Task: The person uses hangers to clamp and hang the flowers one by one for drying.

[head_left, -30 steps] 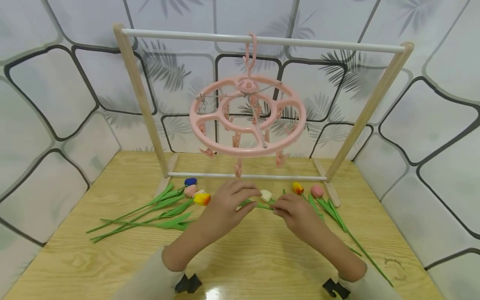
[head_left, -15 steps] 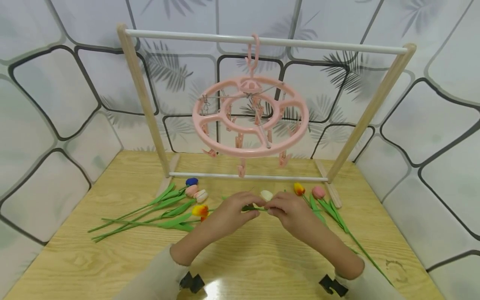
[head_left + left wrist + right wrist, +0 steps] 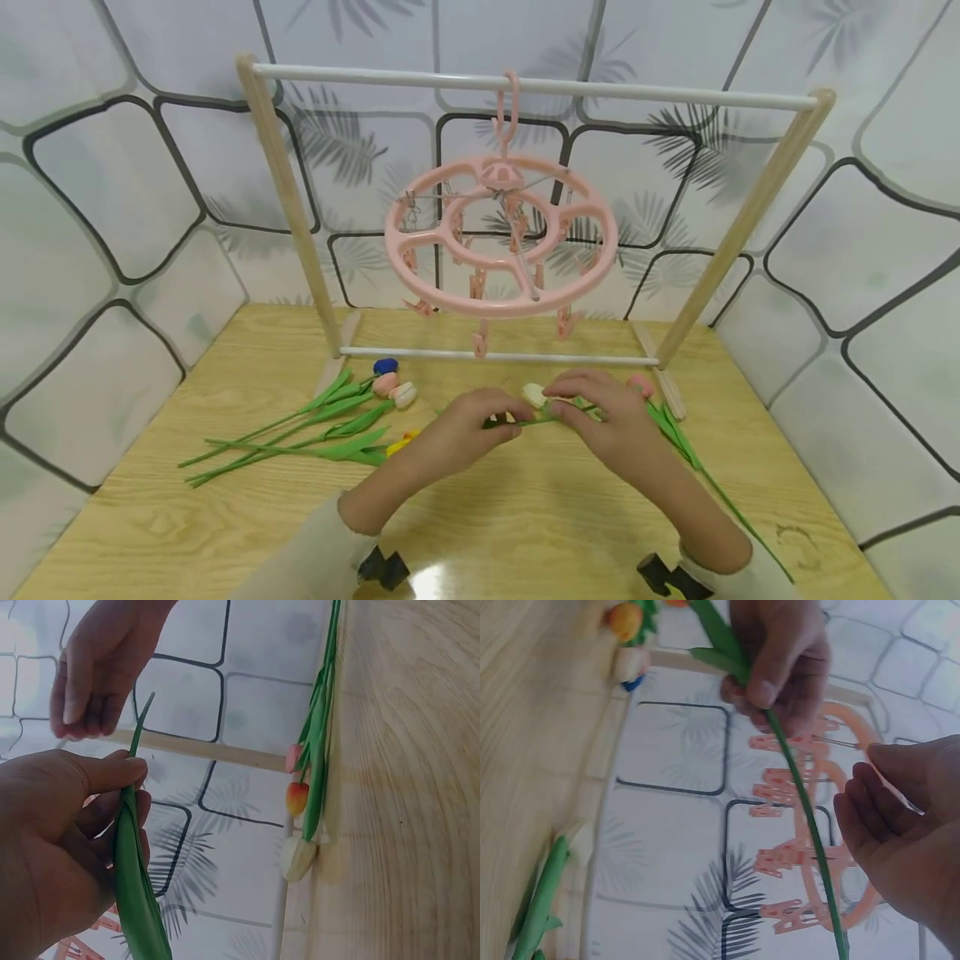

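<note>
My left hand [image 3: 480, 425] pinches the green stem of an artificial tulip [image 3: 135, 877] between thumb and fingers, just above the table. The stem's free end points towards my right hand in the head view. My right hand [image 3: 907, 817] is apart from the stem [image 3: 810, 817], its fingers loosely bent and nothing between them. A yellow-orange bloom [image 3: 399, 447] shows behind my left forearm; I cannot tell whether it belongs to the held stem. A white tulip [image 3: 534, 395] lies on the table between and behind the hands.
Behind the hands, a pink round clip hanger [image 3: 502, 237] hangs from the white bar [image 3: 637, 88] of a wooden-legged rack. Several tulips lie at the left, with blue [image 3: 386, 367], pink and white blooms. A pink tulip [image 3: 640, 384] lies at the right.
My right hand has let go of the stem and moved right, its fingers spreading. My left hand came slightly nearer with the tulip, then stayed almost still. The yellow-orange bloom has shifted down.
</note>
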### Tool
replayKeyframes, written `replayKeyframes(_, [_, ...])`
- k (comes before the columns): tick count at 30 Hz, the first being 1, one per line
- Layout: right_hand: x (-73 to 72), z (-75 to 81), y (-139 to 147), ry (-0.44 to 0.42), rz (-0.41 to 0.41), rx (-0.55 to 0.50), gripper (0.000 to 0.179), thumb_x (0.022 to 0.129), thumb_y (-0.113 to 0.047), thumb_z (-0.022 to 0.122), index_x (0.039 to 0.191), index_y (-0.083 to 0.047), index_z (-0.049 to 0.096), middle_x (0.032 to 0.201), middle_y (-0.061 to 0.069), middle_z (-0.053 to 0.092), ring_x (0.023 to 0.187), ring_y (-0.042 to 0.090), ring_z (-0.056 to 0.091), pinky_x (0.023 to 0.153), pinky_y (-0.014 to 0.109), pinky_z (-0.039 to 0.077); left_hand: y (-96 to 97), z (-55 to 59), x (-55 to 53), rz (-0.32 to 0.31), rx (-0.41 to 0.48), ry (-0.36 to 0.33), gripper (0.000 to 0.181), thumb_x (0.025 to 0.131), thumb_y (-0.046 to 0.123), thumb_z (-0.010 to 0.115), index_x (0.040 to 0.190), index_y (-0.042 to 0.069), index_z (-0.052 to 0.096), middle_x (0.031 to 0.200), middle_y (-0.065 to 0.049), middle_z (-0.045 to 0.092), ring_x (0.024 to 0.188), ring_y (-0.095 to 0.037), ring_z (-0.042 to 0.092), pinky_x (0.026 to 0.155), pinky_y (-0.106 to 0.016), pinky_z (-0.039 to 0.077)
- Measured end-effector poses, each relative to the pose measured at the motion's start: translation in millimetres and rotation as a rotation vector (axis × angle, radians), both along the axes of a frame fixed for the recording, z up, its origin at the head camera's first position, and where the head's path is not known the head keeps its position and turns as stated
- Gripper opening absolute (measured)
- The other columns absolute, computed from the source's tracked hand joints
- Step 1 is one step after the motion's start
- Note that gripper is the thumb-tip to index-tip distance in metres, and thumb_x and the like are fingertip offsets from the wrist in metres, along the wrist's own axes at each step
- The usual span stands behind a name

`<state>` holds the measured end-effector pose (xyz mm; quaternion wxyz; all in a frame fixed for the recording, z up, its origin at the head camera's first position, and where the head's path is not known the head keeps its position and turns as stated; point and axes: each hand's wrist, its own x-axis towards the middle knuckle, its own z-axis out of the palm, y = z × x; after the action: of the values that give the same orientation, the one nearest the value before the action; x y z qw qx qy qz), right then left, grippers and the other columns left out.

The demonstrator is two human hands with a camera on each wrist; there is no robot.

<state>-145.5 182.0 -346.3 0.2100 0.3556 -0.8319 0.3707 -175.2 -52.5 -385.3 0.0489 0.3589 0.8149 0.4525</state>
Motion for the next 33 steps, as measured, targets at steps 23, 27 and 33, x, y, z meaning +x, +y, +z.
replayKeyframes(23, [32.0,17.2,-2,0.013,0.411,-0.295,0.028,0.089,0.013,0.065,0.114,0.001,0.069,0.107,0.007,0.070,0.099,0.014,0.065,0.089,0.021,0.054,4.2,28.6,21.4,0.050,-0.046,0.193,0.025,0.099,0.018,0.067,0.123,0.022,0.070,0.112,0.010,0.070,0.093,-0.002,0.063,0.079,-0.019,0.053])
replayKeyframes(27, [27.4,18.1,2,-0.048,0.416,-0.326,0.031,0.088,0.020,0.062,0.114,0.004,0.068,0.111,0.006,0.070,0.102,0.014,0.065,0.091,0.022,0.054,-0.2,37.8,19.4,0.115,-0.047,0.224,0.025,0.099,0.018,0.067,0.124,0.023,0.069,0.115,0.010,0.070,0.093,-0.003,0.063,0.078,-0.020,0.054])
replayKeyframes(33, [19.9,16.3,2,-0.152,0.219,-0.280,0.034,0.088,0.020,0.061,0.114,0.001,0.069,0.111,-0.002,0.071,0.102,0.010,0.067,0.089,0.020,0.055,-8.3,50.3,12.7,0.122,0.078,0.099,0.030,0.099,0.017,0.067,0.127,0.025,0.068,0.118,0.012,0.069,0.093,-0.004,0.063,0.081,-0.026,0.056])
